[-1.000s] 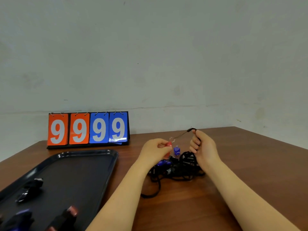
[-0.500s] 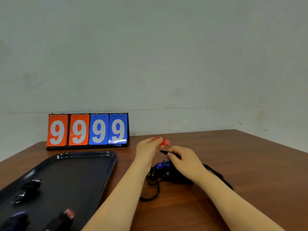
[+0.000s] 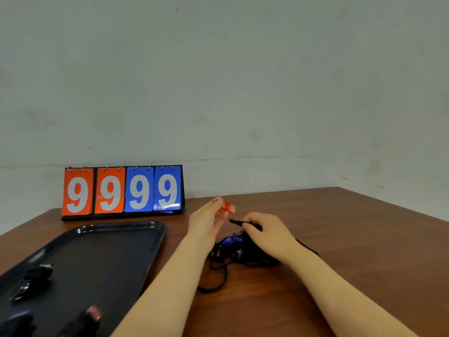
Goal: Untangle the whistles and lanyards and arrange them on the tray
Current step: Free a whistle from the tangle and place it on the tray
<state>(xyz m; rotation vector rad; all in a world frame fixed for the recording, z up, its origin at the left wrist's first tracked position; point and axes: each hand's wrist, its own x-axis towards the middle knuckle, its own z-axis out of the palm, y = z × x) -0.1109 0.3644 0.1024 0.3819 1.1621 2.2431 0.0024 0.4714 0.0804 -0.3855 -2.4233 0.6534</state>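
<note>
Pinching a red whistle (image 3: pixel 228 207) — left hand (image 3: pixel 208 218), right hand (image 3: pixel 266 233) gripping black lanyard (image 3: pixel 239 223) — over the tangle (image 3: pixel 233 249).

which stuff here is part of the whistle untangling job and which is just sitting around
Part of the job:
red whistle held by the left hand
black lanyard end pinched by the right hand
tangled pile with a blue whistle
tray with whistles already on it

Just lying about:
scoreboard
table
</note>
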